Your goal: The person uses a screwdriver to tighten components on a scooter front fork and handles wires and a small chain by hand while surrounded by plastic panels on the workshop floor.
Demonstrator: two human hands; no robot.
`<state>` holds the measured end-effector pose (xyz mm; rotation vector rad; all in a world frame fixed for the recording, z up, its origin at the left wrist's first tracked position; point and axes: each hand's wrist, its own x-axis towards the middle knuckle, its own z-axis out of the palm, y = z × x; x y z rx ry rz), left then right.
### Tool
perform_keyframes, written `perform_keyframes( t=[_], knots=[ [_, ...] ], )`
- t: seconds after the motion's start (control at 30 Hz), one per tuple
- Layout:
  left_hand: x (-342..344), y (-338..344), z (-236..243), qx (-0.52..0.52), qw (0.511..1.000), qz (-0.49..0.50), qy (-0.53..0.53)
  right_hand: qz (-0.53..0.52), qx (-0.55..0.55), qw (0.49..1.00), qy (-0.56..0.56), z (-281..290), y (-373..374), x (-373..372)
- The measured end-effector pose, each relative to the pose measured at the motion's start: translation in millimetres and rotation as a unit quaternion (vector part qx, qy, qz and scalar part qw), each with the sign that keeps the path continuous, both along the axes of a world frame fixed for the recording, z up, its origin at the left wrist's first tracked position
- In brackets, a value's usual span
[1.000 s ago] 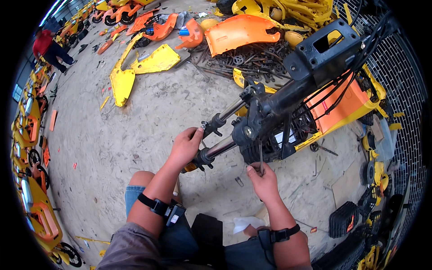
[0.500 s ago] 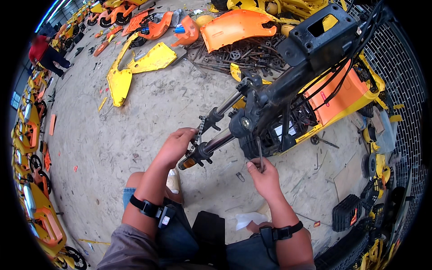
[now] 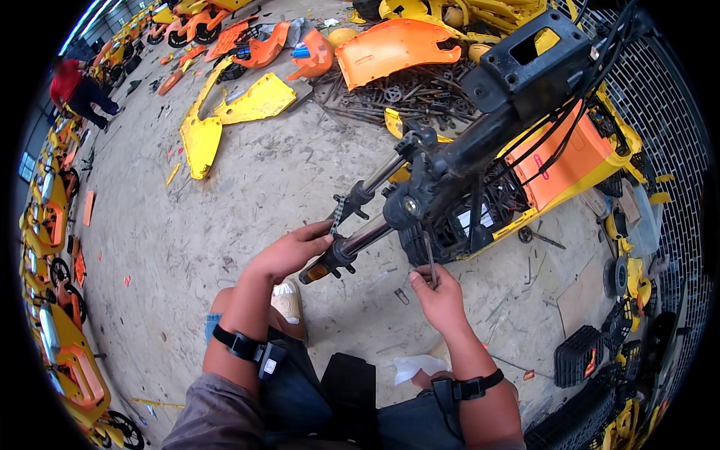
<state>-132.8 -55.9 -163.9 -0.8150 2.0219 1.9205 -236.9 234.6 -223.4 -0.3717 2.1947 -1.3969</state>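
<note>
Grey floor (image 3: 172,262), brick-patterned wall (image 3: 670,135)

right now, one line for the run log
left hand at fork legs; right hand holds slim metal rod; yellow panel on floor

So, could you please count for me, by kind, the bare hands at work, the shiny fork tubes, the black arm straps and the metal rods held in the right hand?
Hands, left hand and right hand: 2
Shiny fork tubes: 2
Black arm straps: 2
Metal rod in the right hand: 1
Total: 7
</note>
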Motion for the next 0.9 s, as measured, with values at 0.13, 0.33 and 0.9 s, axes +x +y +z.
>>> perform_keyframes(
  t=[0.13, 0.33, 0.9],
  knots=[
    [16, -17, -8, 0.041, 0.991, -0.116, 0.052, 0.006, -0.003, 1.0, 0.007, 5, -1, -1],
    [5, -6, -6, -0.002, 0.995, -0.094, -0.026, -0.005, 0.003, 1.0, 0.008, 8, -3, -2],
    [14, 24, -13, -0.132, 0.99, 0.049, 0.027, -0.003, 0.004, 1.0, 0.029, 10, -11, 0]
  ],
)
